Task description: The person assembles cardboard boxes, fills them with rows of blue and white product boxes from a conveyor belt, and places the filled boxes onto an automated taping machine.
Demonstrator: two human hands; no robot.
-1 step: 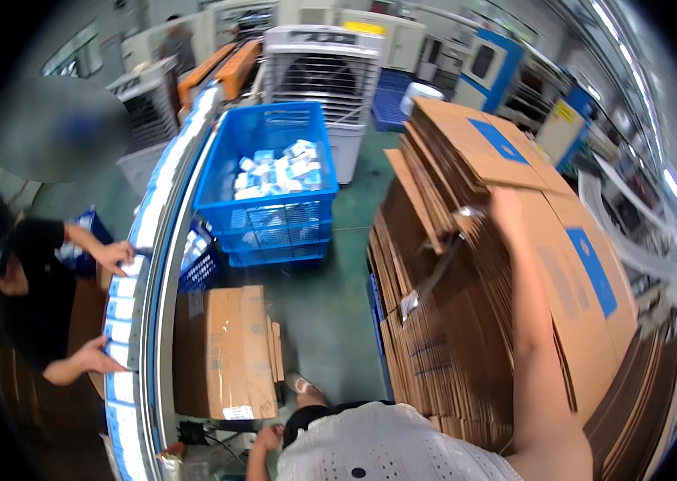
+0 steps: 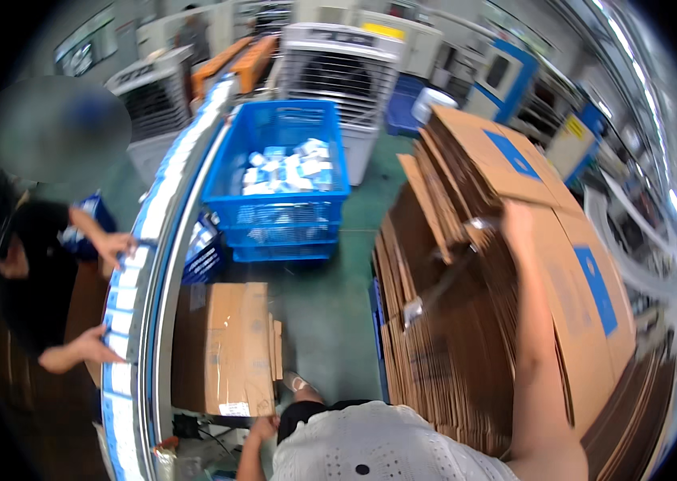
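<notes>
My right hand (image 2: pixel 518 220) reaches out to a tall stack of flattened cardboard cartons (image 2: pixel 467 321) on my right. Its fingers curl at the upper edge of the stack, beside a shiny clear strip (image 2: pixel 479 224) that slants down across the cartons' edges. Whether they grip the strip or the cardboard is hidden. Low in front of me, my left hand (image 2: pixel 264 426) has its fingers curled, with nothing visible in them. It is nearest the lower right corner of a taped brown carton (image 2: pixel 238 353).
A blue crate (image 2: pixel 274 210) holds many small white-and-blue boxes. Left of it runs a conveyor (image 2: pixel 164 264) carrying a row of such boxes, with a co-worker's two hands (image 2: pixel 94 346) on them. Beyond stands a grey air cooler (image 2: pixel 337 80). Green floor (image 2: pixel 322 321) lies between carton and stack.
The view has shifted a little, so the crate and far machines sit further right. My left hand is slightly higher, closer to the carton's corner. My right hand stays at the stack.
</notes>
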